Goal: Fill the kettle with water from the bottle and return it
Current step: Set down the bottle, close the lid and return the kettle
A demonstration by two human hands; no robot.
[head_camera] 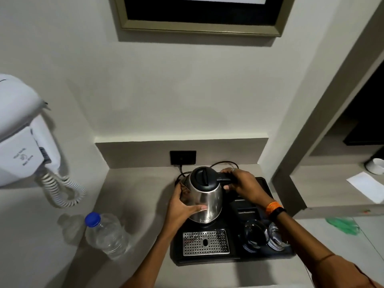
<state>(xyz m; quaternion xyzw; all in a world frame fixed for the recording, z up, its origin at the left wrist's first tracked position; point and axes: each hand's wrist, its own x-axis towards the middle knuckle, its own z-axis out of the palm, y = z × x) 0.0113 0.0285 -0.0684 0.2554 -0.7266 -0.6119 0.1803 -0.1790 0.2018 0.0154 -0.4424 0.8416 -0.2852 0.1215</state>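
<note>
Sitting at the back-left part of the black tray [259, 259], the kettle [204, 194] is gripped from both sides right now. Its black handle [226, 178] is wrapped by the right hand [244, 185], fingers closed around it, while the steel body is braced by the left hand [182, 206], palm and spread fingers pressed flat against the shiny side. The lid looks shut. Polished steel like that is probably slick, so the handle is the place to be trusted for lifting; the body is only good for steadying. It's rigid, and likely light if empty, though that can't be confirmed with the lid down. Once filled, a lot more weight should be expected on that handle.

A metal drip grate [206, 242] is set in the tray's front-left corner, and two glasses [265, 235] are parked at the front-right. The water bottle [106, 233], blue cap still on, stands on the countertop [135, 194] left of the tray, near the front edge. A cord [221, 163] can be seen running behind the kettle toward a wall outlet [182, 157].
</note>
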